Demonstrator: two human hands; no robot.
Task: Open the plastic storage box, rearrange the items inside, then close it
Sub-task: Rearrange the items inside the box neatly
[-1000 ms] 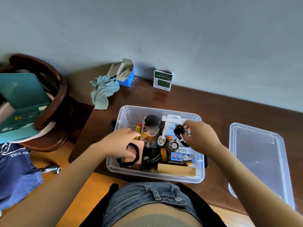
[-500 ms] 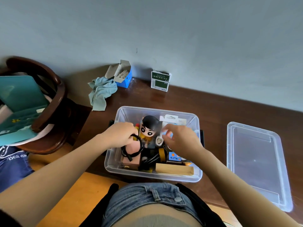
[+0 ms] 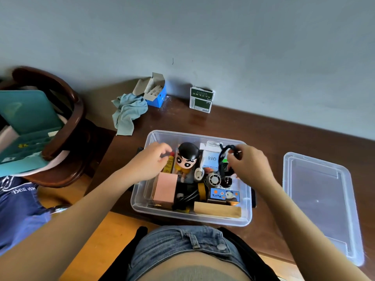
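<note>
We've got the clear plastic storage box (image 3: 190, 217) open on the worktop, right hand (image 3: 248, 166) pinching a black cord (image 3: 223, 157), left hand (image 3: 151, 163) curled round something unclear, so it'll probably snag the big-headed figurine (image 3: 185, 159).

Dark wooden table (image 3: 263, 134): clear storage box (image 3: 162, 138) near front edge, lid (image 3: 316, 199) right, teal cloth (image 3: 127, 112) and blue carton (image 3: 156, 94) back-left, green-white pack (image 3: 202, 100) at back edge.

Grey wall (image 3: 223, 37), brown desk (image 3: 263, 134), wooden chair (image 3: 67, 110).
</note>
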